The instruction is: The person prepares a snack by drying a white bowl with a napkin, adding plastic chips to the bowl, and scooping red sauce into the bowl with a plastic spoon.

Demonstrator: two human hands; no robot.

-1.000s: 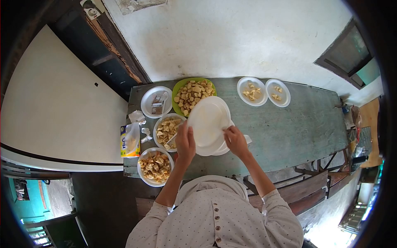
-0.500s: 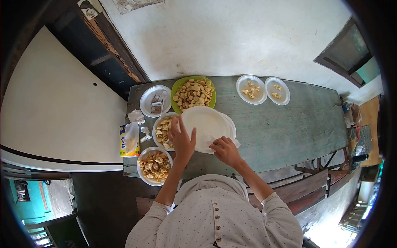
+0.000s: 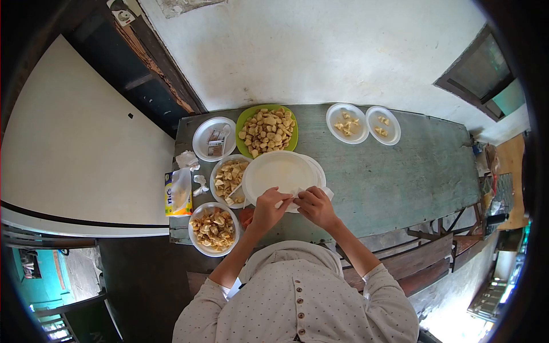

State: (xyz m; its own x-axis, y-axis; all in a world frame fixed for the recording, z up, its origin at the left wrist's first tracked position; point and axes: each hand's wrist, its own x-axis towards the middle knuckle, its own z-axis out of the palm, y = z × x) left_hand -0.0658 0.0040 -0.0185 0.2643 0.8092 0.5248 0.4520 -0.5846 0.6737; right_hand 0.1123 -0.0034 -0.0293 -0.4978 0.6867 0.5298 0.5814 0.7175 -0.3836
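Observation:
A white oval plate (image 3: 280, 171) lies in front of me, overlapping another white plate (image 3: 317, 171) beneath it. My left hand (image 3: 270, 209) is at its near edge, fingers pinched together; what they hold, if anything, is too small to name. Close beside it my right hand (image 3: 314, 207) is closed on a white tissue (image 3: 327, 193), which sticks out past the fingers. Left of the plates stands a white bowl of pale cut pieces (image 3: 230, 178) with a white utensil in it. Behind is a green plate (image 3: 295, 130) heaped with beige chunks.
A bowl of browner pieces (image 3: 214, 230) stands at the near left. A tissue pack (image 3: 178, 194), crumpled tissues (image 3: 187, 160) and a white plate with small packets (image 3: 201, 140) are at the left. Two plates with few pieces (image 3: 347, 136) (image 3: 383, 134) stand by the wall.
My left hand has come down and right from above the plate's left side, and its spread fingers have closed next to my right hand. The top plate has shifted slightly left and nearer me.

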